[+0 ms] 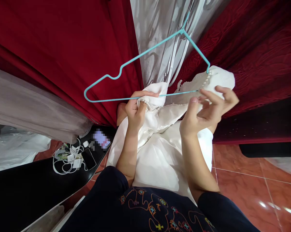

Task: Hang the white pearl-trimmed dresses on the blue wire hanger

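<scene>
A white satin dress [157, 154] with pearl-beaded edging lies over my lap. A light blue hanger [150, 50] is held up above it, its right end inside the dress's right shoulder part. My left hand [135, 109] is closed around the dress's beaded left shoulder part, with the fingers lying along the hanger's lower bar. My right hand [205, 109] is at the beaded right shoulder, thumb apart and fingers spread, by the right end of the hanger's bar. Whether its fingertips press on the cloth is not plain.
Red curtains [63, 48] hang on both sides, with sheer white fabric [155, 42] between them. At left, a black bench [34, 190] bears white cables [70, 159], a dark phone [88, 159] and a lit phone [102, 138]. Red tiles [244, 180] cover the floor.
</scene>
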### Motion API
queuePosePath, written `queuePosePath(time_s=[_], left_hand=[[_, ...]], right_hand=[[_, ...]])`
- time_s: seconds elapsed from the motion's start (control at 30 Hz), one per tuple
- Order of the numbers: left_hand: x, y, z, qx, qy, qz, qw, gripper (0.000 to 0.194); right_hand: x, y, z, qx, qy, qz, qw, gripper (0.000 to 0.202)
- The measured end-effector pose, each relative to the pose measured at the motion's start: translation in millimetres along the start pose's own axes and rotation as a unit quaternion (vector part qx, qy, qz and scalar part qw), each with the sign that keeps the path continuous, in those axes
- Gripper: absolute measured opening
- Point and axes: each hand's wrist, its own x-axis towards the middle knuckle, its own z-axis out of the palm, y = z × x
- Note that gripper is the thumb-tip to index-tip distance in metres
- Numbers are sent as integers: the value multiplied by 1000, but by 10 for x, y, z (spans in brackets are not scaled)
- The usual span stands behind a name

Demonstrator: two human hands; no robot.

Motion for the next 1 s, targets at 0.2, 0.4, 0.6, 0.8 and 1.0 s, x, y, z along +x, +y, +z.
queuePosePath(time_s=[0.2, 0.4, 0.6, 0.8, 1.0], left_hand=[[16, -7, -1, 20, 22, -21, 999, 28], [28, -33, -62, 10, 28, 0, 1000, 24], [68, -15, -129, -4, 11, 20, 1000, 22], [65, -9, -65, -39, 12, -10, 999, 25], [69, -16, -18, 18, -5, -51, 999, 39]], right_hand=[[202, 294, -66, -21, -92, -28, 995, 61], [311, 425, -56, 4, -104, 7, 995, 36], [650, 691, -189, -28, -51, 55, 997, 26], [696, 1216, -529, -32, 35, 69, 997, 15], [146, 902, -787, 9, -22, 73, 997, 14]])
